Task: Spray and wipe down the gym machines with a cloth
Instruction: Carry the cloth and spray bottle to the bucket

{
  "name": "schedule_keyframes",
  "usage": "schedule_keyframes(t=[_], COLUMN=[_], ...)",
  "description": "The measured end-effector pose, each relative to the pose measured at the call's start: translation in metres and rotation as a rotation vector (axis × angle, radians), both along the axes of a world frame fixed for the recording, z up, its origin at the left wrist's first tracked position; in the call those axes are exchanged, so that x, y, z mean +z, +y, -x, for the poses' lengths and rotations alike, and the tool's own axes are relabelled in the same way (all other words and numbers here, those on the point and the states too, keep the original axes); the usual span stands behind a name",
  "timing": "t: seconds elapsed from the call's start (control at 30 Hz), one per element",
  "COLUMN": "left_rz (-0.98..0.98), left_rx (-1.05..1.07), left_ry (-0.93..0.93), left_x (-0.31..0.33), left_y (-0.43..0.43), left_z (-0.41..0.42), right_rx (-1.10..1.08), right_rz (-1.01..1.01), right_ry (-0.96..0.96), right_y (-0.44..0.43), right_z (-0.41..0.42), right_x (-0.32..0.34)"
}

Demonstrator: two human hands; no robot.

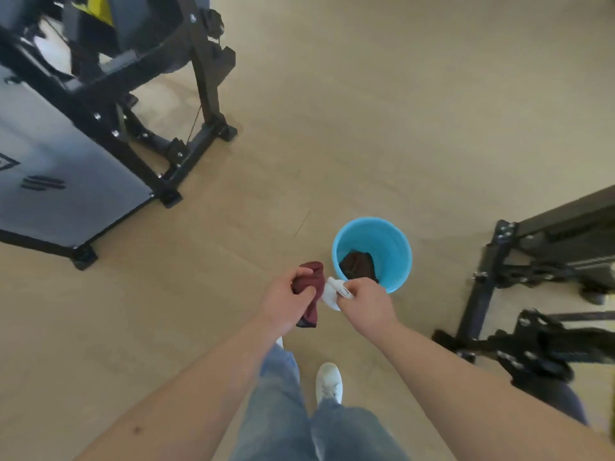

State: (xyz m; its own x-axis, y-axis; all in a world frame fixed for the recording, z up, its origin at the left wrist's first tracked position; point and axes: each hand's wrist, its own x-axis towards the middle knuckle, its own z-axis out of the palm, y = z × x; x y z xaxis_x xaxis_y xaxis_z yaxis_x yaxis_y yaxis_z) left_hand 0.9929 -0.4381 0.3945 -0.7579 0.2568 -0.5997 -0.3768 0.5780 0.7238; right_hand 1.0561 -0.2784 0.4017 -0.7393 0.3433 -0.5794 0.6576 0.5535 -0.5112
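1. The left hand [288, 296] has its fingers curled around a maroon cloth [311, 287], bunched in the fist with a loose tail hanging below; it sits just below the frame's centre.
2. The right hand [364, 302] pinches a white spray bottle [332, 292] at its trigger head, nozzle aimed at the cloth — the two are almost touching.
3. The cloth looks soft, light and limp; it should be gripped in a wad, as it is, so that a pad of fabric meets the surface.
4. The bottle seems light rigid plastic, possibly slick if wet; its neck under the trigger is the sure hold. Its body is mostly hidden, so the fill level cannot be told.
5. A blue bucket [372, 251] stands on the floor just past the hands at 1 o'clock, a dark rag [357, 266] inside.
6. One gym machine [100, 111] stands at 10 o'clock, another machine frame [545, 294] at 3 o'clock — both well apart from the hands.
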Motion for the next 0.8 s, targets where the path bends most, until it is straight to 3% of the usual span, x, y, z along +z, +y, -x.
schedule_keyframes(t=[0.23, 0.63, 0.8], left_rz=[0.055, 0.147, 0.157], left_rx=[-0.159, -0.040, -0.019], left_ry=[-0.035, -0.147, -0.163], left_x=[-0.083, -0.328, -0.387], left_y=[0.034, 0.075, 0.084], left_z=[0.087, 0.113, 0.106], right_rx=[0.012, -0.027, -0.013], right_rz=[0.023, 0.127, 0.152], right_ry=[-0.242, -0.409, -0.477], right_y=[0.032, 0.061, 0.070], right_z=[0.045, 0.066, 0.062], right_x=[-0.089, -0.364, -0.440])
